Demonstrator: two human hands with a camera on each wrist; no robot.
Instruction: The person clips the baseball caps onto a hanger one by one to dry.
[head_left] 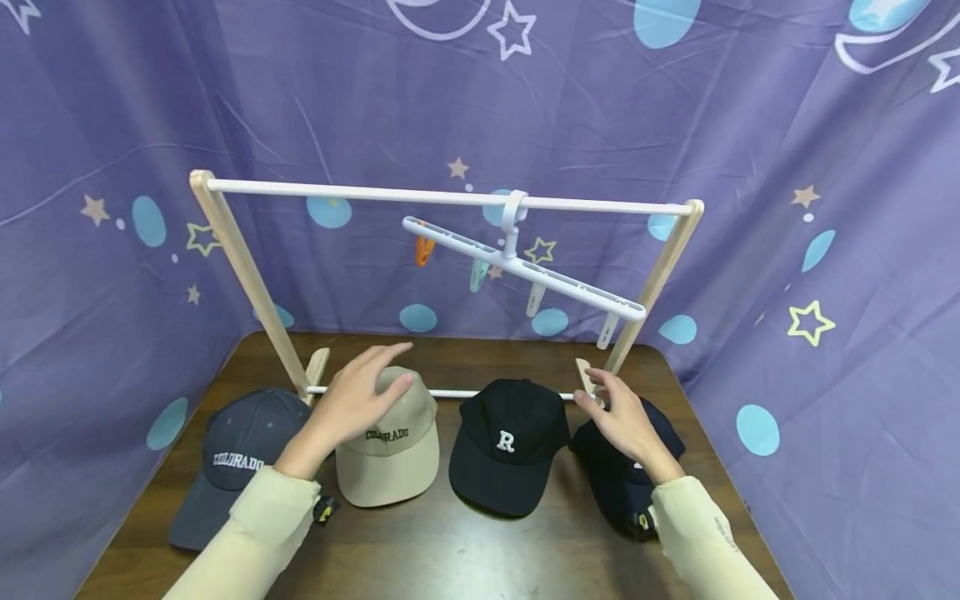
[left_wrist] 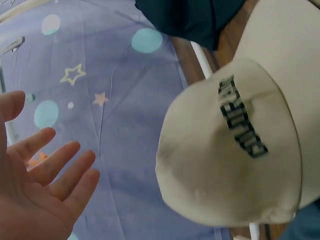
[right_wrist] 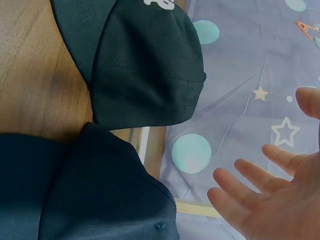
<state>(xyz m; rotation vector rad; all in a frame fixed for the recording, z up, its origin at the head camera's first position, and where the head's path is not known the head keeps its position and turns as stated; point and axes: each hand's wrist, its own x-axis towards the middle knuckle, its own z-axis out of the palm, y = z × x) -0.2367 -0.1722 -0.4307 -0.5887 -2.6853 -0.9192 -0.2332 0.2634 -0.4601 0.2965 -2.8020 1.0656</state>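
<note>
My left hand [head_left: 365, 398] hovers over the beige cap [head_left: 390, 467] lettered COLORADO, fingers spread and holding nothing. In the left wrist view the beige cap [left_wrist: 225, 175] sits to the right of those fingers. Over the dark navy cap [head_left: 611, 483] at the right, my right hand [head_left: 618, 412] is raised with relaxed fingers and partly hides it. A black cap [head_left: 480, 450] with a white R lies between the two hands. At far left is a dark grey cap [head_left: 255, 433], also lettered COLORADO, partly behind my left forearm.
Behind the caps stands a wooden rack with a white top bar [head_left: 360, 193]. A white clip hanger [head_left: 555, 283] hangs from it at a slant, carrying an orange clip [head_left: 423, 250], a teal clip [head_left: 478, 275] and two white clips. A patterned purple curtain [head_left: 337, 108] surrounds the brown table [head_left: 420, 554].
</note>
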